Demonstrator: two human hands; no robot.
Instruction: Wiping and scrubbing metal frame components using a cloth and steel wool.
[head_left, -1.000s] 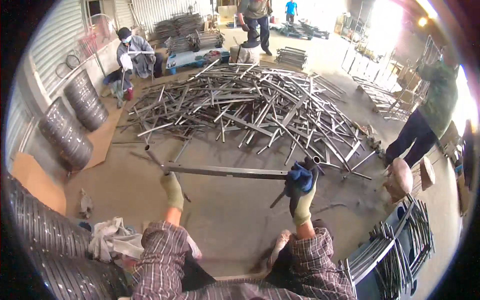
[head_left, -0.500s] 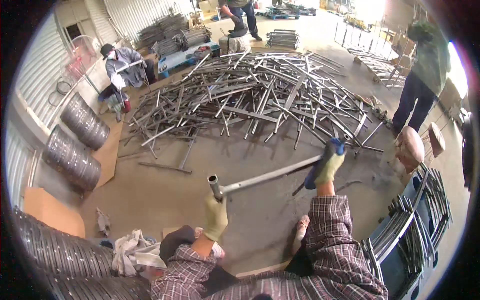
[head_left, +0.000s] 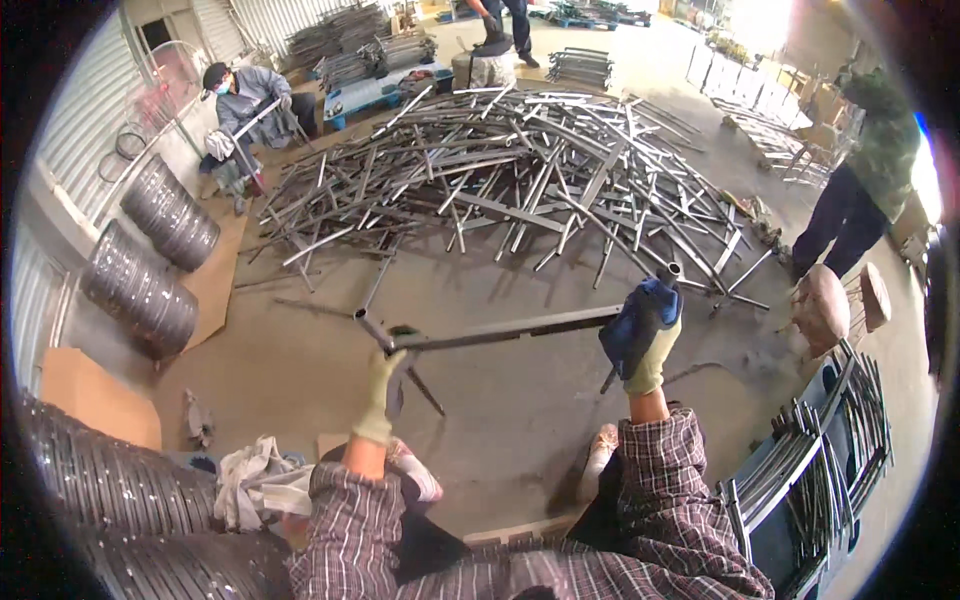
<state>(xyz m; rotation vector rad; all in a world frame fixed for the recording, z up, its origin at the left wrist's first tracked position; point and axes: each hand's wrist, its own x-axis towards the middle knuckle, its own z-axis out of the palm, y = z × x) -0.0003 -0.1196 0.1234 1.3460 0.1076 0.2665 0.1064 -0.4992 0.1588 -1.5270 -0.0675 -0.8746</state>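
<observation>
I hold an H-shaped metal tube frame (head_left: 510,328) in front of me, its crossbar running nearly level between my hands. At its left end, my left hand (head_left: 382,395) in a pale yellow-green glove is closed round the joint, where a short tube leans with its open end up and to the left. My right hand (head_left: 645,335), in a pale glove with blue over the fingers, grips the other end tube. That tube's round open top shows above the fingers, and its lower end sticks out below. The gloves hide parts of both joints.
A big heap of similar metal frames (head_left: 500,180) lies ahead. At right are a rack of dark bars (head_left: 810,470) and wrapped stools (head_left: 822,305). Bundled rods (head_left: 120,490) and a grey cloth (head_left: 262,485) lie at left. One person (head_left: 250,105) sits far left; others stand behind and right.
My left hand has moved left and up, and the frame has turned, its left tube now leaning to the left. My right hand has shifted slightly; the seated person's frame is tilted differently.
</observation>
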